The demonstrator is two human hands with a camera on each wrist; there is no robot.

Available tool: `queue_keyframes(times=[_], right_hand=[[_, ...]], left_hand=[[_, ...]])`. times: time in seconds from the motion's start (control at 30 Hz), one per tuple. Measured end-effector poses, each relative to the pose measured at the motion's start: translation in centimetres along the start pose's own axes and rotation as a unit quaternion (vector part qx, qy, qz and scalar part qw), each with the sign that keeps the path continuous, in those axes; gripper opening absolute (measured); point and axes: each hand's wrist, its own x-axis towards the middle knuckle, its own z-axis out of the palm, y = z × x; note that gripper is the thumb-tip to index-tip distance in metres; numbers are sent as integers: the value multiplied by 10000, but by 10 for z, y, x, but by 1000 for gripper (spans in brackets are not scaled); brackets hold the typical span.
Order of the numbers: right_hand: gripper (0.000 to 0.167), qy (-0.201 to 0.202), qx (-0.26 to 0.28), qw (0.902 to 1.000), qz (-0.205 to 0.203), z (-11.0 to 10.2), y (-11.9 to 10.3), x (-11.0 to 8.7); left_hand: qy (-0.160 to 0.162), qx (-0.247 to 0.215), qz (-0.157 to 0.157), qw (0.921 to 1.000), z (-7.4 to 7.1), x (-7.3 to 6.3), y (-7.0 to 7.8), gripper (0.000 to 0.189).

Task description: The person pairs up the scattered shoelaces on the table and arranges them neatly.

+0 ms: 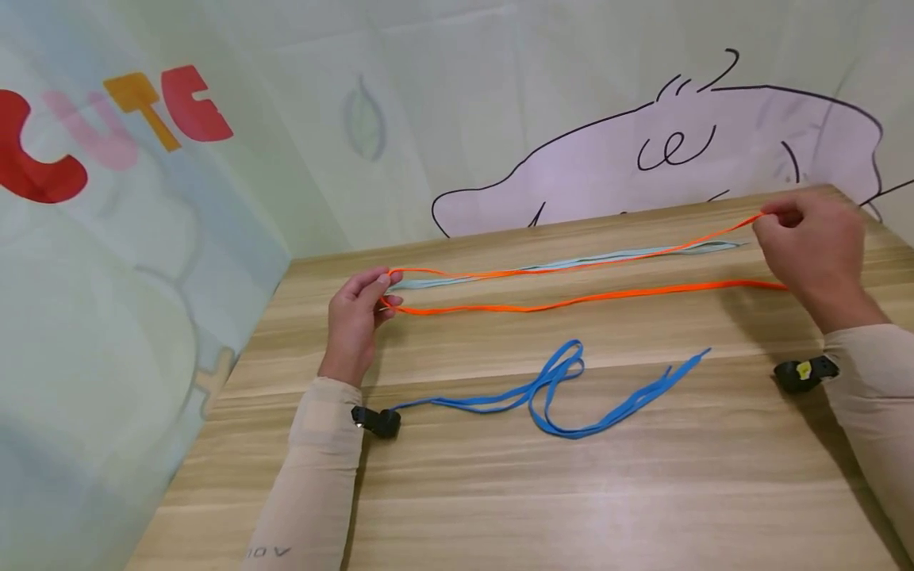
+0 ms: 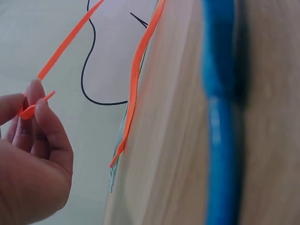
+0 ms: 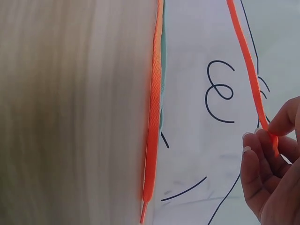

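Note:
Both hands hold an orange shoelace [image 1: 571, 268] stretched above the table. My left hand [image 1: 353, 313] pinches one end, and a short orange tip pokes out between its fingers [image 2: 40, 119] in the left wrist view. At the other end, my right hand [image 1: 821, 242] grips it between thumb and fingertips. A second orange shoelace [image 1: 607, 296] lies along the table below the stretched one, its tipped ends showing in the wrist views. Behind it a pale teal shoelace [image 1: 703, 247] lies folded lengthwise, partly crossed by the raised lace in the head view.
Nearer the front, a blue shoelace [image 1: 571, 434] lies in loose curves on the wooden table [image 1: 500, 500]. Small black cameras sit on both wrists. A printed cloth backdrop [image 1: 400, 95] stands along the table's back and left edges.

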Motion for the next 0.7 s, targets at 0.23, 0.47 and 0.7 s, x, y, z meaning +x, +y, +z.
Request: queue_keyframes(times=[0.23,0.47,0.7], right_hand=[[36,-549,-365,9976,203,-2,1,3],[37,-1161,-616,9898,547,-7,6,6],[41,-1428,-705,9835,862,-13,12,6]], left_hand=[[62,52,-64,9999,-5,1,-1,30],[177,28,-142,9997,-8,1,-3,33],[306,6,-209,9993,-6,3,-3,23]])
